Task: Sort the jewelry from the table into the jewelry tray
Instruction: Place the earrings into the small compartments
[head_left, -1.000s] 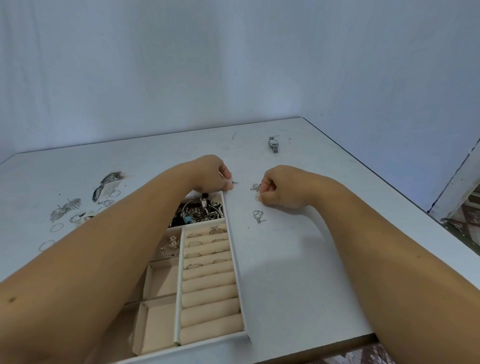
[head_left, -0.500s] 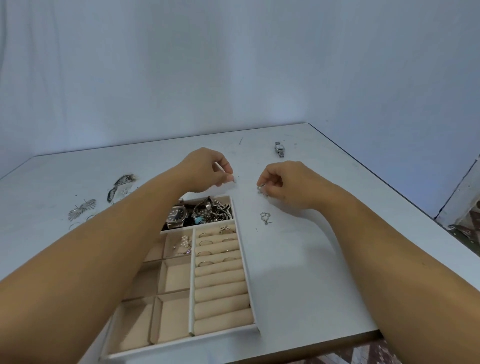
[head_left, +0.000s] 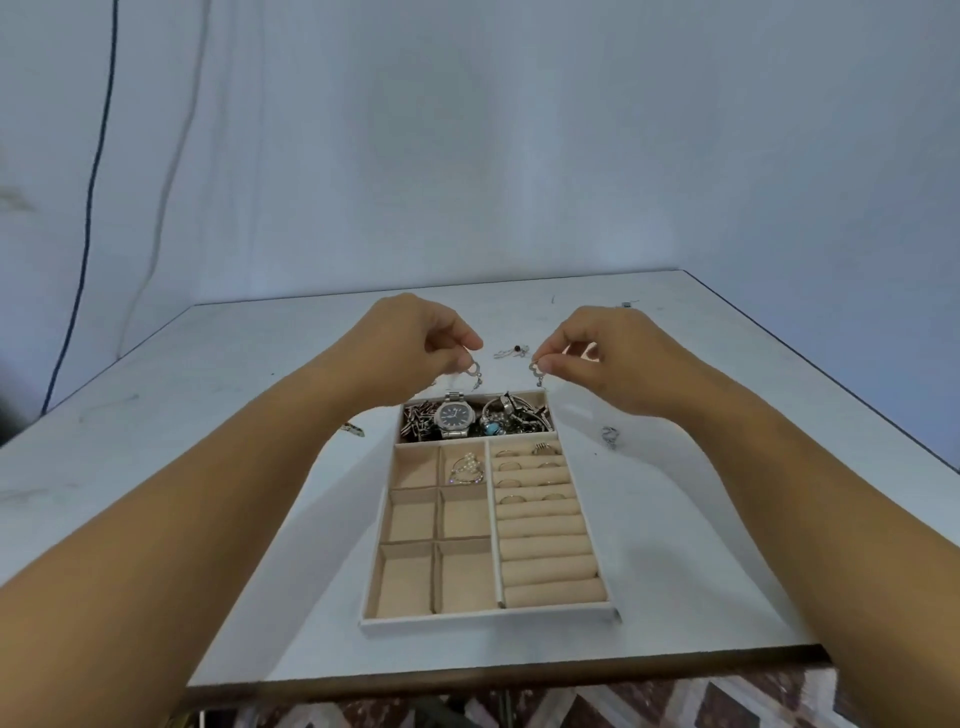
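Beige-lined and white-rimmed, the jewelry tray (head_left: 488, 618) sits at centre frame on the white tabletop (head_left: 208, 389), its far compartment heaped with a silver watch (head_left: 454, 415) and tangled pieces, with rings (head_left: 540, 448) tucked into the upper rolls at its right. Above the tray's far edge, the left hand (head_left: 415, 338) pinches a small silver piece (head_left: 474, 375) at its fingertips, while the right hand (head_left: 608, 353) pinches a second silver piece (head_left: 537, 371), both dangling clear of the tabletop. Loose jewelry (head_left: 511, 352) lies between the hands, and another item (head_left: 609, 435) rests right of the tray.
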